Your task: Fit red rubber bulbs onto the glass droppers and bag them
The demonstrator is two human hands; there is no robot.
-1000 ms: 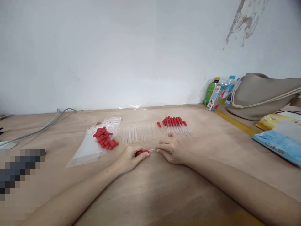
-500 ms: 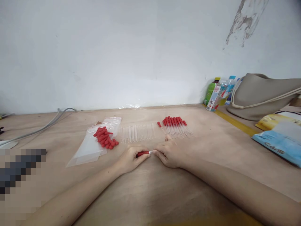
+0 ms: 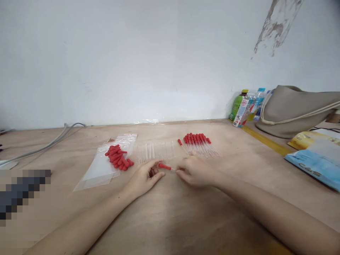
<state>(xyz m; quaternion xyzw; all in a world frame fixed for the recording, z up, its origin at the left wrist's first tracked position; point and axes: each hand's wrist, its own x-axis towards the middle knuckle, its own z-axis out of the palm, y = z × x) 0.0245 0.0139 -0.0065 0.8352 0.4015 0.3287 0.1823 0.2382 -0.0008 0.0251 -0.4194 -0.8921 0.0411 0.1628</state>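
Observation:
Between my hands is a glass dropper [image 3: 165,166] with a red rubber bulb pointing left. My right hand [image 3: 195,170] pinches its clear tube, most of which the fingers hide. My left hand [image 3: 147,177] is open beside the bulb, thumb and fingers apart. Beyond my left hand, a row of bare glass tubes [image 3: 155,151] lies on the table. A pile of loose red bulbs [image 3: 118,157] rests on clear plastic bags [image 3: 92,173] to the left. Past my right hand, several droppers with red bulbs fitted [image 3: 198,139] lie side by side, with a single dropper [image 3: 180,142] at their left.
At the back right stand drink bottles [image 3: 240,109] and a grey-beige bag [image 3: 297,109]. A blue and yellow packet [image 3: 316,166] lies on the right. Grey cables [image 3: 53,140] cross the left side, and a pixelated dark object [image 3: 21,191] is at the left edge.
My left fingers have opened and let go of the red bulb. My right hand has moved slightly right with the dropper, whose bulb now shows fully.

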